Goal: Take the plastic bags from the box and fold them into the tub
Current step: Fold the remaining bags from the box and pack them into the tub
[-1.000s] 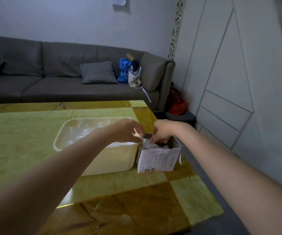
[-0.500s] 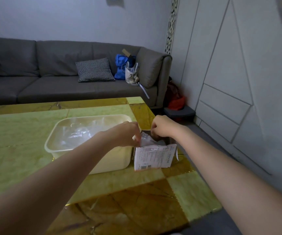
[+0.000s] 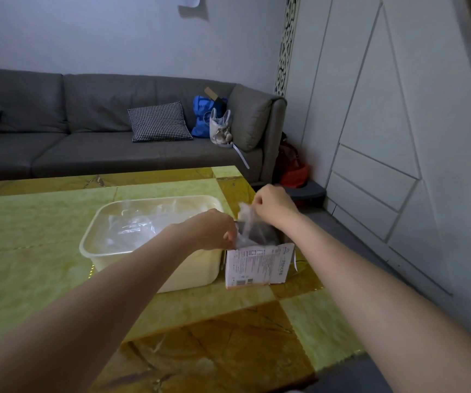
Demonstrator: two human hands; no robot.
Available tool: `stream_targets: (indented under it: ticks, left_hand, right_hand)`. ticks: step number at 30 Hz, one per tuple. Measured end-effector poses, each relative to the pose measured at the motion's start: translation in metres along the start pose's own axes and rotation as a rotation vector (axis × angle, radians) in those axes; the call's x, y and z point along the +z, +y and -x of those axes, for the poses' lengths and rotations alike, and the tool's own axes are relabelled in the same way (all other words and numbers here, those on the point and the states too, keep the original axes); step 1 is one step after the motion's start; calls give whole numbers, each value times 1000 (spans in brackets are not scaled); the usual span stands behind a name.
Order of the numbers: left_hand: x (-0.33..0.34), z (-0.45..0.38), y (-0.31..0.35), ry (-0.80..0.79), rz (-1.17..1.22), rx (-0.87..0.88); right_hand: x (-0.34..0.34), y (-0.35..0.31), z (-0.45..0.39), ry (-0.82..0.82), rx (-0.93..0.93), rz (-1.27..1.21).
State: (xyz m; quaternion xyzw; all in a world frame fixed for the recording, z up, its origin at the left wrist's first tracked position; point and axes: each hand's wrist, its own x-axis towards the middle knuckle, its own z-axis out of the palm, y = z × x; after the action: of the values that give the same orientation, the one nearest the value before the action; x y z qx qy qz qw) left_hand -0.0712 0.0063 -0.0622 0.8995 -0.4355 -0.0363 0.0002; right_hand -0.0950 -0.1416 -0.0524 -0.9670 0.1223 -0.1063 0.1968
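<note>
A small white printed box (image 3: 258,265) stands open on the table, right of a cream plastic tub (image 3: 155,256). Clear plastic bags (image 3: 132,225) lie inside the tub. A thin clear plastic bag (image 3: 244,222) stretches up out of the box. My right hand (image 3: 274,204) pinches its top end above the box. My left hand (image 3: 214,231) pinches the bag lower down, at the box's left rim. The inside of the box looks dark and what it holds is hidden.
The green and gold marble-pattern table (image 3: 44,279) ends just right of the box. A grey sofa (image 3: 87,131) with a checked cushion (image 3: 159,121) and bags stands behind. White wall panels (image 3: 384,137) run along the right.
My right hand has risen from the box opening, drawing a clear bag up with it. My left hand stayed at the box's left rim.
</note>
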Motion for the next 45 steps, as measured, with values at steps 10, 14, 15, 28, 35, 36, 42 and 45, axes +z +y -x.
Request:
stream_targets:
  ticks: [10,14,15,28,35,36,42,45]
  left_hand:
    - [-35,22,-17,507,1053,-340]
    - [-59,30,-19,505,1415,-408]
    - [-61,31,-16,451,1378,-384]
    - [-67,39,-17,647,935,-362]
    - [-58,56,-53,753,1093,-520]
    - [-57,58,-58,753,1091,-532]
    - [-56,95,-134,946,872,-892]
    - [-55,98,-149,985,601,-899]
  right_hand:
    - [-49,-21,-8,223,-6,-827]
    - [-49,-30,1,49,-80,-946]
    - [-48,-33,3,-14,-97,-989]
    - [-53,-55,9,-109,-83,-678]
    - [-35,-58,2,168,86,-1017]
    - [-28,-63,-1,179,82,-1010]
    - [22,-78,-17,248,118,-835]
    - [45,-77,-20,217,66,-664]
